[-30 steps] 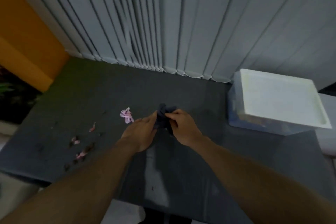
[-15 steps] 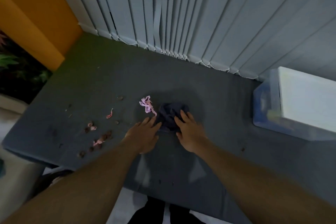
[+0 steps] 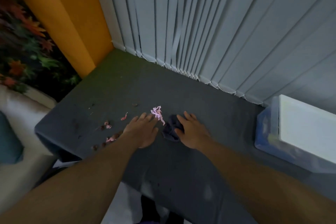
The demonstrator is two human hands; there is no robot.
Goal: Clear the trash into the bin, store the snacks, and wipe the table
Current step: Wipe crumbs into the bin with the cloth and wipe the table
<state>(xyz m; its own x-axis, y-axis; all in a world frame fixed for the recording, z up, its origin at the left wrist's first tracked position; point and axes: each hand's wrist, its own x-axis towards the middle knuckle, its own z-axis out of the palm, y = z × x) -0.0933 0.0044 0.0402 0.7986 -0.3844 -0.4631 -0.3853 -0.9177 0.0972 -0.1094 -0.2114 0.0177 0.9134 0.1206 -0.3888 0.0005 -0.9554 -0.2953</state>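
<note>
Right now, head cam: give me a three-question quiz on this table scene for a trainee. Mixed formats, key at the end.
1. True or false: the right hand rests on the dark cloth.
2. Fill in: by the person's own sides, the white-lidded box stands at the ___ end of the table.
3. The pink shreds lie nearest to: A) the right hand, B) the left hand, C) the white-lidded box.

Key: 1 true; 2 right; 3 B.

Grey vertical blinds (image 3: 227,29) (dim), orange wall (image 3: 67,14).
</note>
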